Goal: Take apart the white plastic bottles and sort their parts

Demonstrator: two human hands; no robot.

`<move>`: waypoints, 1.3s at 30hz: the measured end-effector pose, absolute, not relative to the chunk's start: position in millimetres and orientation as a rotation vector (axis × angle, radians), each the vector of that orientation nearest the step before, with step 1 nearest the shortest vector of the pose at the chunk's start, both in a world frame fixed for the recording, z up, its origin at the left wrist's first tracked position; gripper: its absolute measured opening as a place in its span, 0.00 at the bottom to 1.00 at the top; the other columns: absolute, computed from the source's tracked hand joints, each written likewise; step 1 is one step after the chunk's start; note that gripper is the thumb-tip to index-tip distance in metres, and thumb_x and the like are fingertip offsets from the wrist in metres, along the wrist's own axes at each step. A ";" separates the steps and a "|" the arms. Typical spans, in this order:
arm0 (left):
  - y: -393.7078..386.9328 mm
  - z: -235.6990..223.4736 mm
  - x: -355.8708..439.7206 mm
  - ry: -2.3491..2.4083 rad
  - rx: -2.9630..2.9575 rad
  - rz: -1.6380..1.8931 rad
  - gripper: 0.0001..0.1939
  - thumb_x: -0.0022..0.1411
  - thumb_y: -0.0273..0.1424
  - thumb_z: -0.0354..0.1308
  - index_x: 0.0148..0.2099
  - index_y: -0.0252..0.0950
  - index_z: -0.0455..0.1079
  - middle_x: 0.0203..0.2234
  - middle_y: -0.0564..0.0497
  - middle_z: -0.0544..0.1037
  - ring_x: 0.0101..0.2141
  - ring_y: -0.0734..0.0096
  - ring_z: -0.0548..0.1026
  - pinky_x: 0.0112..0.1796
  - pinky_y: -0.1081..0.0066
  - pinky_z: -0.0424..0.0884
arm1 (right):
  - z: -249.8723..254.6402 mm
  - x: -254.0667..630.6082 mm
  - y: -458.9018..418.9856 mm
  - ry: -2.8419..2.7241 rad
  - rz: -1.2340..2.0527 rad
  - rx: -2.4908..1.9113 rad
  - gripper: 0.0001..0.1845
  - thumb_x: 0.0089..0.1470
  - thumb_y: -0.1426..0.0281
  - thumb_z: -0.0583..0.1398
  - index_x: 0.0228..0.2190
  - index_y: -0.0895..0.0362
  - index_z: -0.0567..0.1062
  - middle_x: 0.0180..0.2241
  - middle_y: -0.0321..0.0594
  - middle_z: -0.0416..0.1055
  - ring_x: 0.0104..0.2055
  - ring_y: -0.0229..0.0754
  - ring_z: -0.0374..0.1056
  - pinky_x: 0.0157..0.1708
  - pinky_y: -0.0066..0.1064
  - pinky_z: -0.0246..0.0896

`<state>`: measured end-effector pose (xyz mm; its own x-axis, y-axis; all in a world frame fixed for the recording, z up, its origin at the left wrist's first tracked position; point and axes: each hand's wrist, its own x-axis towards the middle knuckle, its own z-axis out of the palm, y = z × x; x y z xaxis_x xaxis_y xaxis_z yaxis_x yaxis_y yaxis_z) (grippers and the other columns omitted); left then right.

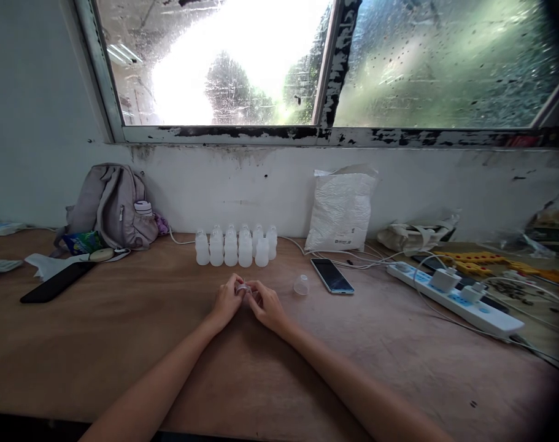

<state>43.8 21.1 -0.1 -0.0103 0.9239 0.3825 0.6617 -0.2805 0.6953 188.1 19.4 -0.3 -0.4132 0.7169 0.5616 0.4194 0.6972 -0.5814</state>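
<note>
My left hand [228,300] and my right hand [266,303] meet at the middle of the table, fingertips pinched together. Between them is a small pale ring-shaped piece [243,288], much of it covered by the fingers; both hands grip it. Just beyond stand several white baby bottles [231,247] in a close group, most with clear domed caps. One front bottle [261,252] at the right is shorter, with no dome on top. A loose clear dome cap [301,284] sits on the table to the right of my right hand.
A phone [332,275] lies right of the cap, before a white padded bag [341,209]. Farther right is a power strip [454,299] with chargers and loose cables. At left are a backpack [116,209] and a dark flat object [58,282]. The wooden table [99,350] meets the wall.
</note>
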 end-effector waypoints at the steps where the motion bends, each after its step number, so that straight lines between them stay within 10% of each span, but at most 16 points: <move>1: 20.8 0.7 43.4 1.621 1.982 1.191 0.10 0.52 0.24 0.48 0.38 0.39 0.63 0.24 0.54 0.72 0.26 0.71 0.70 0.29 0.73 0.63 | -0.7 187.1 19.9 -2.032 0.456 -0.875 0.11 0.51 0.73 0.50 0.38 0.56 0.65 0.30 0.38 0.69 0.26 0.36 0.63 0.29 0.26 0.58; 7: 18.7 3.3 43.5 1.335 2.041 1.253 0.22 0.46 0.16 0.46 0.44 0.39 0.60 0.36 0.51 0.73 0.38 0.70 0.70 0.41 0.69 0.64 | -5.1 184.1 27.9 -1.847 0.575 -0.916 0.08 0.52 0.70 0.50 0.32 0.57 0.67 0.32 0.40 0.70 0.27 0.36 0.65 0.29 0.28 0.60; 39: 26.5 -8.0 48.5 1.297 1.872 1.182 0.16 0.52 0.37 0.54 0.42 0.33 0.66 0.36 0.45 0.73 0.37 0.66 0.71 0.40 0.68 0.67 | -12.1 188.1 43.2 -1.404 1.228 -0.851 0.14 0.40 0.63 0.61 0.28 0.59 0.66 0.20 0.32 0.63 0.18 0.31 0.59 0.10 0.20 0.52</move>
<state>48.5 26.5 -8.0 0.1401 0.9289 0.3429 0.4272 -0.3691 0.8254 188.1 43.2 -12.1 -0.2094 0.9469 0.2440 -0.1161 0.2237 -0.9677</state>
